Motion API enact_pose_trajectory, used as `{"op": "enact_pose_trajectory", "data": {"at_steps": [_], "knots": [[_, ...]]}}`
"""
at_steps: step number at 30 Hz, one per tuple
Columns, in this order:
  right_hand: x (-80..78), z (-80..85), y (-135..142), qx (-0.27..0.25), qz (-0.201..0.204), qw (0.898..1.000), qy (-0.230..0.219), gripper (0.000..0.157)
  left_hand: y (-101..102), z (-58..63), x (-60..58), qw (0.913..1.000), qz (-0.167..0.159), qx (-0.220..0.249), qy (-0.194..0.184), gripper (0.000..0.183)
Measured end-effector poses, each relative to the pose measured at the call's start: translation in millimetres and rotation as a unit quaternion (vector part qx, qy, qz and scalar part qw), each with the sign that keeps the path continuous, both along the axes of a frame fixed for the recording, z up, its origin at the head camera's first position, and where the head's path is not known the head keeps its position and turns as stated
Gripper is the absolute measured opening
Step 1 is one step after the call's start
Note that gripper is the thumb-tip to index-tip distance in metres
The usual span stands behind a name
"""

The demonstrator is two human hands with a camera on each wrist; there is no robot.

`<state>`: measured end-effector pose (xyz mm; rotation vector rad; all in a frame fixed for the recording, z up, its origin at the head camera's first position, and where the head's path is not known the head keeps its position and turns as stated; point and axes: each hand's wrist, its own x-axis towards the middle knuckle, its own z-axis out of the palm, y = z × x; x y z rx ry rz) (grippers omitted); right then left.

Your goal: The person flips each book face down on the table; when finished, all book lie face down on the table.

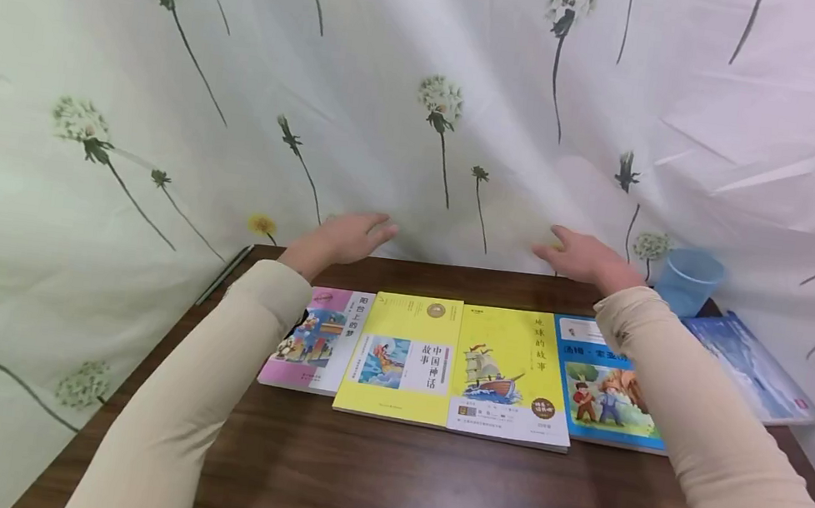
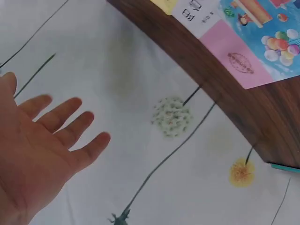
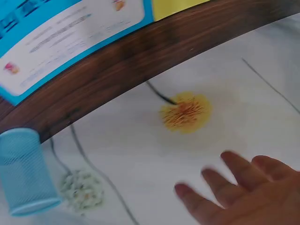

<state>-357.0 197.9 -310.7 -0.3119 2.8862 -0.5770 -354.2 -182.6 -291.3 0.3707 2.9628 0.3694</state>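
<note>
Both hands are raised near the table's back edge, holding nothing. The left hand (image 1: 351,236) is above the pink-and-white book (image 1: 318,340); in the left wrist view its fingers (image 2: 70,123) are spread and relaxed. My right hand (image 1: 579,255) is held above the back edge too, near the blue book (image 1: 614,395), its fingers (image 3: 213,183) extended in the right wrist view. Between them on the table lie a yellow book with a framed picture (image 1: 398,362) and a yellow book with a ship (image 1: 514,375), side by side in one row with the others.
A blue mesh cup (image 1: 690,278) stands at the back right corner, beside a blue-and-white flat item (image 1: 752,369). A thin dark-green strip (image 1: 224,275) lies along the left edge. Dandelion-printed cloth (image 1: 397,77) hangs behind the brown table (image 1: 381,486).
</note>
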Motion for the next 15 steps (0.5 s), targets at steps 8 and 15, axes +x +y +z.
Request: {"op": "enact_pose_trajectory", "data": {"at_steps": [8,15], "knots": [[-20.1,-4.6,-49,-0.054,0.056,0.997,0.022,0.062,-30,18.4,22.9,0.9878,0.003,0.156,0.003,0.055],[-27.7,-14.7,-105,-0.099,0.090,0.991,-0.023,0.058,-79,13.5,53.8,0.9781,0.041,0.195,-0.061,0.057]]}}
